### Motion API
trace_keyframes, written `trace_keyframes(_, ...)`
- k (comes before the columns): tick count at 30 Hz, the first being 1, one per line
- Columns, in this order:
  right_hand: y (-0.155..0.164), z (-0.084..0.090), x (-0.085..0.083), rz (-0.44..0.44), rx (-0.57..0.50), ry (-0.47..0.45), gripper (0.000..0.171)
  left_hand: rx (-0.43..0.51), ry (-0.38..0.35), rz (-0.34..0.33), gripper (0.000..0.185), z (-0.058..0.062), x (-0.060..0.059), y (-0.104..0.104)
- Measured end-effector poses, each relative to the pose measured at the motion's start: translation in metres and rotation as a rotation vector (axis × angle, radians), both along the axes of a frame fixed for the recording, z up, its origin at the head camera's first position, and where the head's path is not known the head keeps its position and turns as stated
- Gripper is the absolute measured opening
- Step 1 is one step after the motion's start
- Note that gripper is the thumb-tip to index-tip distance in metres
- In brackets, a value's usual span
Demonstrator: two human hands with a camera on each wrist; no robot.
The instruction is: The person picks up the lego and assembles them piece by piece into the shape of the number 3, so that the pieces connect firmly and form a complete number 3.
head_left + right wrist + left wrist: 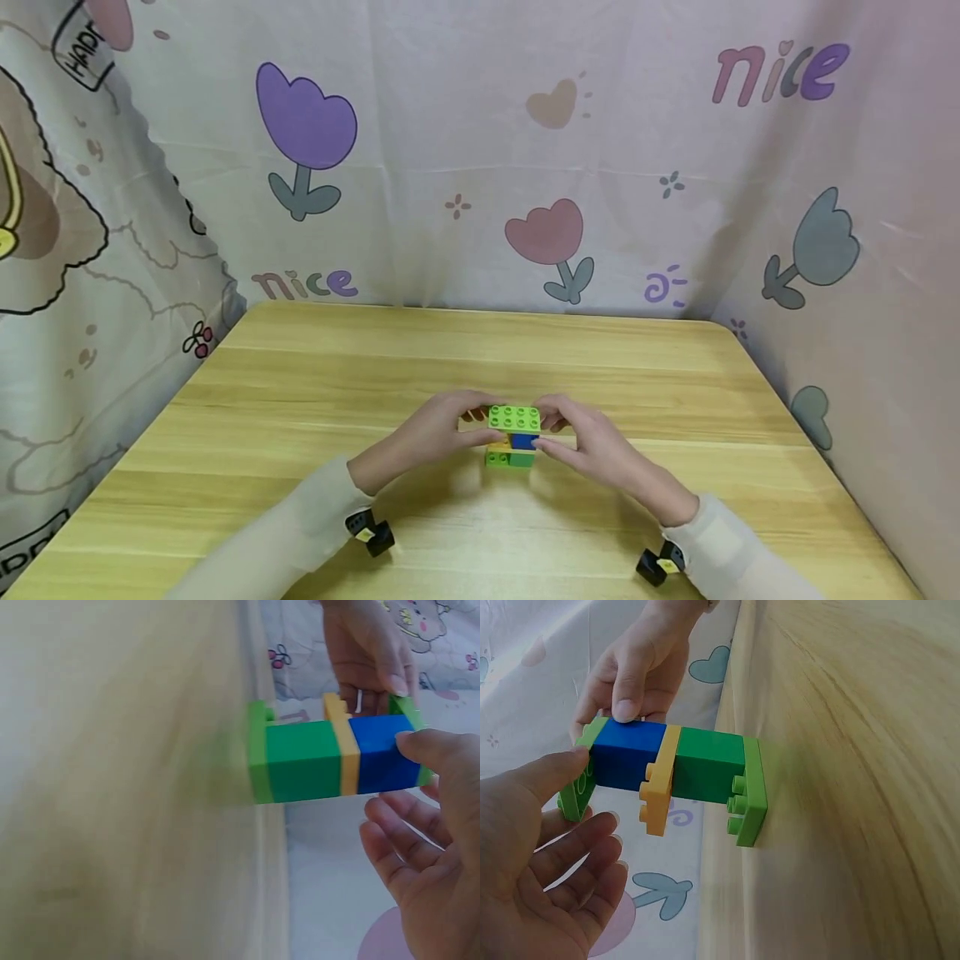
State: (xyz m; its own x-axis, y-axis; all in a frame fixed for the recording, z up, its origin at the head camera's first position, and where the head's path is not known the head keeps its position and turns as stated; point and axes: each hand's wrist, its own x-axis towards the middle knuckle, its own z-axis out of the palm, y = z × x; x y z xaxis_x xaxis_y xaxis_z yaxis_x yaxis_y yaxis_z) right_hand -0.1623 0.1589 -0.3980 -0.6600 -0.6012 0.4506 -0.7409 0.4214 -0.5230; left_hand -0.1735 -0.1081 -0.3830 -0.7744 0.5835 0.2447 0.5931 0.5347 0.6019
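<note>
Near the middle of the table stands a stack of toy building bricks, its lowest light green plate (751, 791) seemingly on the wood. Above that plate come a dark green brick (304, 761), a yellow-orange plate (660, 791), a blue brick (381, 754) and a studded light green top plate (514, 417). My left hand (442, 429) pinches the left end of the top plate between thumb and forefinger, its other fingers loosely bent. From the right, my right hand (596, 442) has its thumb against the blue brick and fingers around the top's far side, partly hidden.
The wooden table (300, 375) reaches back to a printed cloth (450, 108) hung behind it and along both sides. Each forearm has a small black camera at the wrist, the left one (370, 533) and the right one (661, 564).
</note>
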Motion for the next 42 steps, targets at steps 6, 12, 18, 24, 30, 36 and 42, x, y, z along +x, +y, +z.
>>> trace_keyframes(6, -0.001, -0.008, 0.002, 0.013, -0.005, -0.061, 0.05, 0.036, -0.023, -0.004, 0.046, -0.001, 0.0, -0.004)
trace_keyframes(12, -0.002, -0.011, 0.002, -0.008, 0.019, -0.11, 0.045, 0.036, -0.082, 0.01, 0.047, -0.005, -0.001, -0.006)
trace_keyframes(18, -0.004, -0.012, 0.003, -0.025, 0.029, -0.151, 0.041, 0.016, -0.143, 0.027, 0.042, -0.014, -0.002, -0.006)
trace_keyframes(24, -0.004, -0.013, 0.004, -0.031, 0.026, -0.163, 0.041, 0.022, -0.198, 0.035, 0.039, -0.02, 0.0, -0.006)
trace_keyframes(30, -0.004, -0.014, 0.005, -0.034, 0.018, -0.175, 0.04, 0.017, -0.197, 0.051, 0.036, -0.023, -0.001, -0.006)
trace_keyframes(36, -0.004, -0.014, 0.005, -0.037, 0.012, -0.195, 0.038, 0.017, -0.19, 0.048, 0.031, -0.024, -0.001, -0.004)
trace_keyframes(42, -0.004, -0.014, 0.005, -0.041, 0.013, -0.221, 0.035, 0.019, -0.193, 0.061, 0.031, -0.025, 0.0, -0.004)
